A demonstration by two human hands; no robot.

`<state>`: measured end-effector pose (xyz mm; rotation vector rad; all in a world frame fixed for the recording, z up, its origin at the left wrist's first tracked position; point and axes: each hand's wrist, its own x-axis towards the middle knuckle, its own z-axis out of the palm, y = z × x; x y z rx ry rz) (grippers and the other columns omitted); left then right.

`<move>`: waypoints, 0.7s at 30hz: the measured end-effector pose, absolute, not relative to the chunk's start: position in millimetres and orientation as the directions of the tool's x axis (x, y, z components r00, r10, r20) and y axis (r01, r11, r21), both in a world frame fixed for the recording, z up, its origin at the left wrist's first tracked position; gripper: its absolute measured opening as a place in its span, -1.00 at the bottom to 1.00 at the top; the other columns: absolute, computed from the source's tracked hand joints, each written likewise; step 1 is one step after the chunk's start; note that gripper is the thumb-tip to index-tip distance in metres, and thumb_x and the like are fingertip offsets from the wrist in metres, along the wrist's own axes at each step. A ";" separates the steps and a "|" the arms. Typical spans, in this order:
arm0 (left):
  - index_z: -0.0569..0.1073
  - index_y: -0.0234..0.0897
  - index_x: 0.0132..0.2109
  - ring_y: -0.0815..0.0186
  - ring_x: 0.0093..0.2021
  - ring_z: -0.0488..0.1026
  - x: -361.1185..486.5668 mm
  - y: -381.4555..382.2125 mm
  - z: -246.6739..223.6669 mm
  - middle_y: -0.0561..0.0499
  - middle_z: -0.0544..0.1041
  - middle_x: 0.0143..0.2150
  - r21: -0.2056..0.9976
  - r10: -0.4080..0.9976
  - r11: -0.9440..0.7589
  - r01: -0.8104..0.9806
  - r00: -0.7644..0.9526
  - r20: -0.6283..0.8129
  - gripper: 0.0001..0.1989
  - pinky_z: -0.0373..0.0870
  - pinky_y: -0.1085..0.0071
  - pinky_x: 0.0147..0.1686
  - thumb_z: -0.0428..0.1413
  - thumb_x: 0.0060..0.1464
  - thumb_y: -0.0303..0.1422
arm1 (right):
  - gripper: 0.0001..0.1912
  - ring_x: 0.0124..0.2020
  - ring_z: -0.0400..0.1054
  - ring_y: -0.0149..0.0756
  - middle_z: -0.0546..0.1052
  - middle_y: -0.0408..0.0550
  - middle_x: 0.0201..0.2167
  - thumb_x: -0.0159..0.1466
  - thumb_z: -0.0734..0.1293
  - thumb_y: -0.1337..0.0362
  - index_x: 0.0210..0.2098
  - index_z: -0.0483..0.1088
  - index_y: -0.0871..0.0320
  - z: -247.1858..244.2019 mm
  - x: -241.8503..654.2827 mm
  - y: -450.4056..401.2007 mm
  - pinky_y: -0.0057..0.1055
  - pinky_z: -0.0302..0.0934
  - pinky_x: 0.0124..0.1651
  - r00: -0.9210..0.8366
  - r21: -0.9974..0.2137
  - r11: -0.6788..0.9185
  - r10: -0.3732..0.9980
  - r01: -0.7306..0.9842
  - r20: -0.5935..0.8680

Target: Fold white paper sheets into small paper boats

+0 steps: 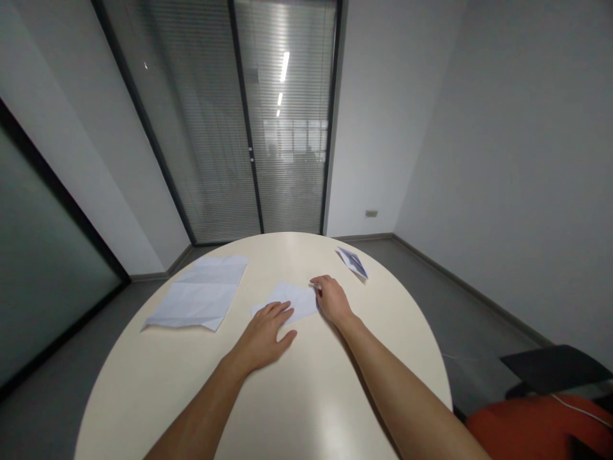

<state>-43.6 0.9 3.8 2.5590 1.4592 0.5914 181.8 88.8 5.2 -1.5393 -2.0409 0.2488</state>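
A folded white sheet of paper (299, 299) lies near the middle of the round table. My left hand (268, 335) rests on its lower left part, palm down, fingers stretched out and thumb apart. At the paper's right edge is my right hand (331, 299), its fingers closed in a pinch. A small pale bit shows between those fingertips; whether it is a corner of the paper or a separate thing, I cannot tell. Part of the sheet is hidden under both hands.
A larger creased white sheet (198, 291) lies at the table's left side. A folded printed paper (353, 263) stands slightly raised near the back right edge of the round cream table (297, 396). An orange and black chair (527, 425) is at lower right.
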 end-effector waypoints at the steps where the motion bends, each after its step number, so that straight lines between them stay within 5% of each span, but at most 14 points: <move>1: 0.42 -0.21 0.29 0.05 0.38 0.25 -43.7 0.9 3.4 -0.10 0.36 0.39 0.309 0.853 -0.517 0.798 0.450 0.265 -0.51 0.18 0.03 0.38 0.09 0.29 -0.19 | -0.56 0.12 0.35 -0.14 0.53 0.10 0.07 0.25 0.25 0.58 0.05 0.52 0.18 7.5 181.6 87.9 -0.30 0.17 0.20 -0.183 -0.447 0.330 0.923 0.831 0.340; 9: 0.43 -0.19 0.27 0.07 0.36 0.27 -43.7 2.3 1.6 -0.10 0.39 0.37 0.301 0.846 -0.524 0.797 0.446 0.291 -0.54 0.18 0.05 0.37 0.08 0.29 -0.18 | -0.69 0.03 0.38 -0.22 0.57 0.04 -0.04 0.36 0.26 0.44 -0.03 0.59 0.14 16.4 165.7 70.8 -0.33 0.18 0.17 -0.504 -0.426 0.597 0.802 0.680 0.320; 21: 0.44 -0.20 0.23 0.09 0.28 0.35 -39.8 2.9 3.2 -0.13 0.47 0.27 0.314 0.852 -0.502 0.806 0.399 0.338 -0.58 0.25 0.08 0.32 0.07 0.30 -0.21 | -0.67 0.04 0.35 -0.20 0.54 0.08 0.01 0.42 0.26 0.32 0.09 0.57 0.06 15.7 169.2 67.3 -0.27 0.15 0.16 -0.582 -0.345 0.652 0.758 0.675 0.295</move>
